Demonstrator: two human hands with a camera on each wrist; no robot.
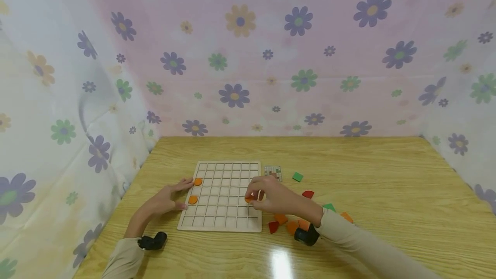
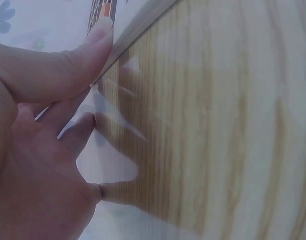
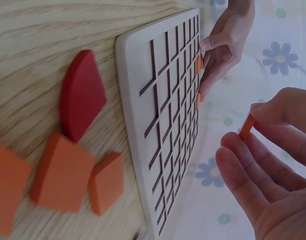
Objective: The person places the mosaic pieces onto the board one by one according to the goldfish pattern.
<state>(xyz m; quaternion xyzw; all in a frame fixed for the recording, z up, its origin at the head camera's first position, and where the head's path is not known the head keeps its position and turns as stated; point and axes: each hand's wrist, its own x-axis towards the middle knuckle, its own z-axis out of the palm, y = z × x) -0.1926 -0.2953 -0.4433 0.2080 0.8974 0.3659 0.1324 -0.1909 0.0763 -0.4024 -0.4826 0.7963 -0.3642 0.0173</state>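
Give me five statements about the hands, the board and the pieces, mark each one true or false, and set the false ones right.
1. The right hand pinches an orange piece. True.
2. Two orange discs lie on the grid board. True.
3. Those orange discs touch each other. False: they lie apart, one nearer the board's far edge.
4. The left hand is at the grid board's left edge. True.
5. All pieces off the grid board are orange. False: a green square and a red piece are among them.
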